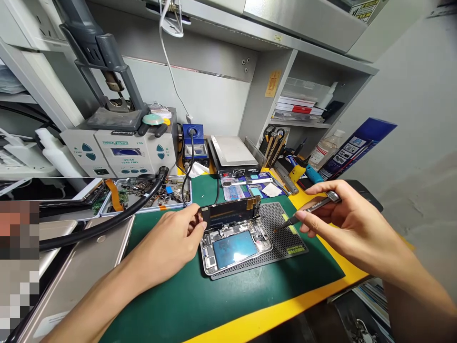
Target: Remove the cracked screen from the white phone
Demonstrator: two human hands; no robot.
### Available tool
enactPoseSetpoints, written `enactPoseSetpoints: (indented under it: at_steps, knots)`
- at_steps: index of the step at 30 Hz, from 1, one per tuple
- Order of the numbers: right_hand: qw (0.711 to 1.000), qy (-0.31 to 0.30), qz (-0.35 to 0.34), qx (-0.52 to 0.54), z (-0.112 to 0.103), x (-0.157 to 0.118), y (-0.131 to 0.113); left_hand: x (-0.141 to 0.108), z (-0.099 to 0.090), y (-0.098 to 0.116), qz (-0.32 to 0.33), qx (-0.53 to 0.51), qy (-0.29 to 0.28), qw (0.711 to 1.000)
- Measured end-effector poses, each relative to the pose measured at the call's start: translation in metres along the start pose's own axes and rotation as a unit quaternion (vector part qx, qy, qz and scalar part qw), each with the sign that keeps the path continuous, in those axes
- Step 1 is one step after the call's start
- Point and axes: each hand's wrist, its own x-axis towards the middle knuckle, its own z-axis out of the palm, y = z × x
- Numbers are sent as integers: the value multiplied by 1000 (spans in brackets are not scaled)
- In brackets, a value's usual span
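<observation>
An opened phone (235, 250) lies on a grey perforated mat (298, 238), its battery and inner parts showing. The phone's screen (228, 214) stands raised along the far side of the body. My left hand (180, 233) pinches the screen's left end between thumb and fingers. To the right of the phone, my right hand (342, 224) grips dark grey tweezers (314, 206) with pale lettering. Their narrow tip points down and left over the mat, apart from the phone; whether it touches the mat I cannot tell.
A green work mat (171, 305) covers the yellow bench. Behind are a hot-air station (124, 152), a soldering station (194, 143) and a flat heating plate (233, 155). A thick black hose (117, 226) crosses the left side, near a parts tray (143, 190).
</observation>
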Motion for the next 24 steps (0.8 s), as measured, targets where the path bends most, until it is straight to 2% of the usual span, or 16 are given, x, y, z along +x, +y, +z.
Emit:
enactPoseSetpoints:
  at_steps: [14, 20, 24]
  knots:
    - [1000, -22, 18, 2, -1, -1, 3, 1, 0, -2, -11, -9, -10, 1000]
    - [997, -1, 7, -77, -3, 1, 7, 2, 0, -2, 17, 2, 5, 1000]
    - [991, -19, 14, -133, -2, 2, 11, 2, 1, -3, 24, -6, 13, 1000]
